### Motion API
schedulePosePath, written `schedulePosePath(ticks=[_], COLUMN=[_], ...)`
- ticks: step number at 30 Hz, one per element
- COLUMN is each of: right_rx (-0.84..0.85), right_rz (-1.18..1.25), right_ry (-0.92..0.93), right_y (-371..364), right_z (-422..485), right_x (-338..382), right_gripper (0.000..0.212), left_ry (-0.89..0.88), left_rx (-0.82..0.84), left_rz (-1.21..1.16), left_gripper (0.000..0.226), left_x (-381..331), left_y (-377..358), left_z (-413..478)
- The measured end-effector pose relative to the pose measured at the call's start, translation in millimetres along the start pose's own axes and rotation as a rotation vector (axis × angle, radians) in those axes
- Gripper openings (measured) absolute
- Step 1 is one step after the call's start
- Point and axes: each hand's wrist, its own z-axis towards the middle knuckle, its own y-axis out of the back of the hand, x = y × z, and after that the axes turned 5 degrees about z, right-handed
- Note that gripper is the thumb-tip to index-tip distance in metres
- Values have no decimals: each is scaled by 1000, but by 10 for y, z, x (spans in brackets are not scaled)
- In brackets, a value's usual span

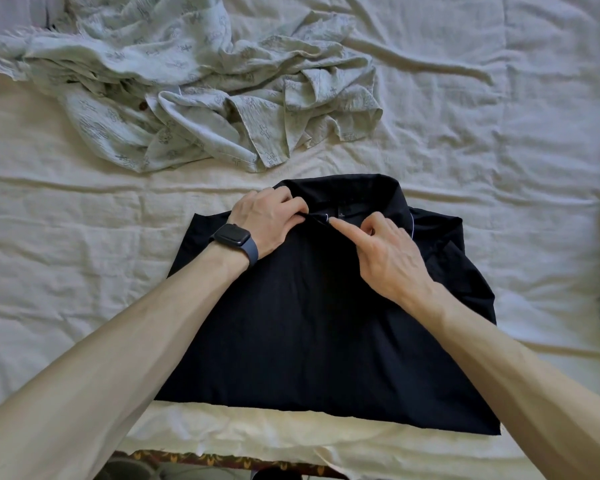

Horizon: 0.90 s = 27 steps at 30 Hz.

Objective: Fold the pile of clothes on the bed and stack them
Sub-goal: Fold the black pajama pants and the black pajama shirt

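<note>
Cream bed sheet (465,140) covers the whole bed, badly wrinkled, with long creases running across and one raised fold snaking toward the upper right. Dark square-faced watch (231,235) with a blue-grey strap sits on a wrist, face up. At the bottom edge, below the sheet's hem, is a dark red patterned strip (201,460) with small yellow motifs; the shapes under it are too blurred to tell.

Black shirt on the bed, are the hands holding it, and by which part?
Both hold the black shirt at the front of its collar: the left hand pinches the edge, and the right hand pinches right beside it.
</note>
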Motion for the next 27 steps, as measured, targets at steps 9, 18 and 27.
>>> schedulePosePath(ticks=[9, 18, 27], right_rx=[85, -352, -413], right_rz=[-23, 108, 506], right_ry=[-66, -726, -1123], right_y=[237, 291, 300], right_z=[735, -417, -529], right_x=[-301, -494, -1042], right_gripper=[47, 69, 28], left_ry=[180, 844, 1144], left_rx=[7, -357, -361], left_rz=[4, -119, -473], left_gripper=[29, 53, 29], left_x=[124, 334, 820], left_y=[2, -139, -152], left_z=[422, -412, -869])
